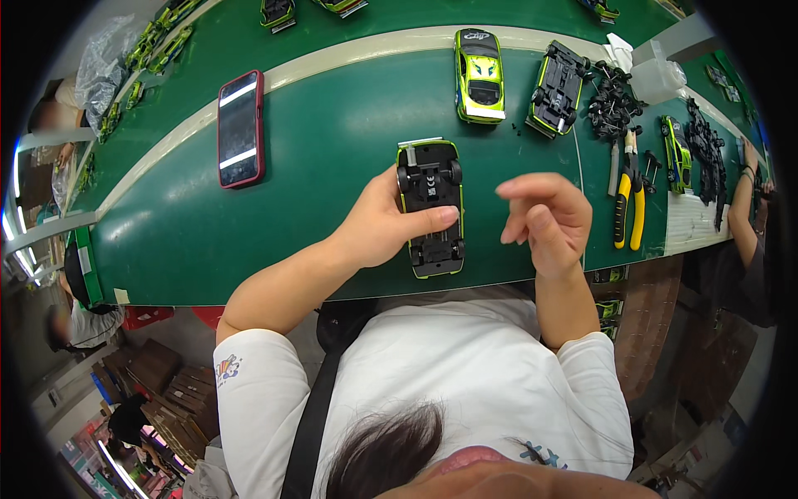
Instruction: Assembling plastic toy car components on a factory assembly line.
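Observation:
My left hand (pixel 378 223) is wrapped round a toy car (pixel 430 176) turned upside down. The thumb presses across its black underside, and a thin bright green rim of the body shows around the black base. Wheels are visible along both sides of it. To the right of this car my right hand (pixel 551 220) is raised above the table, apart from it. Its fingers are partly bent and spread, with nothing visible between them.
On the green table (pixel 324 125) lie a phone in a red case (pixel 241 129), an upright green toy car (pixel 480 76) and an overturned one (pixel 557 90). Farther right are a pile of black wheel parts (pixel 613 100), yellow-handled pliers (pixel 629 195) and another person's arm (pixel 742 200).

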Demonstrator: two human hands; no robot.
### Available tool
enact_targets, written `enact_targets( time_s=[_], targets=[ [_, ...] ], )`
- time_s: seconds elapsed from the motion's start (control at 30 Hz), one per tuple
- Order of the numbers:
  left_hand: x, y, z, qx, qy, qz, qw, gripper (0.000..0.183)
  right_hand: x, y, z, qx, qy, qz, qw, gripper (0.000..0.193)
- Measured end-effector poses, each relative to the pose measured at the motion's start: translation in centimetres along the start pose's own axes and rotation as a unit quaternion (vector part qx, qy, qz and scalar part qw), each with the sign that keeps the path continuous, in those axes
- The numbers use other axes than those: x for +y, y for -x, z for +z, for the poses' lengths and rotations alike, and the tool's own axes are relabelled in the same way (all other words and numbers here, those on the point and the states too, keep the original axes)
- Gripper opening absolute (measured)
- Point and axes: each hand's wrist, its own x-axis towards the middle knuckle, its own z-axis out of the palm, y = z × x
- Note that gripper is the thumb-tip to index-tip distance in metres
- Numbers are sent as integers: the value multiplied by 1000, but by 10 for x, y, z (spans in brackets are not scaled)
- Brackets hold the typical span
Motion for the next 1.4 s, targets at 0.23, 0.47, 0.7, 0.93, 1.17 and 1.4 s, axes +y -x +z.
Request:
enact_targets(
  time_s=[0.23,0.47,0.7,0.93,1.17,1.4],
  targets=[
    [-3,-1,-2,-13,33,-2,999,47,-3,-7,6,11,-1,45,999,33],
    [-1,0,1,-6,14,-7,1000,43,-4,-7,15,115,-2,70,991,16],
    [-1,3,4,2,-12,25,1000,45,0,-6,16,118,48,80,989,15],
    [-4,0,1,-6,16,16,1000,50,-4,-13,27,72,-36,18,997,23],
    [3,-4,-6,42,90,-14,995,42,-5,2,12,56,9,59,997,36],
    [10,-4,-7,70,149,16,986,40,3,31,12,-48,-25,31,998,42]
  ],
)
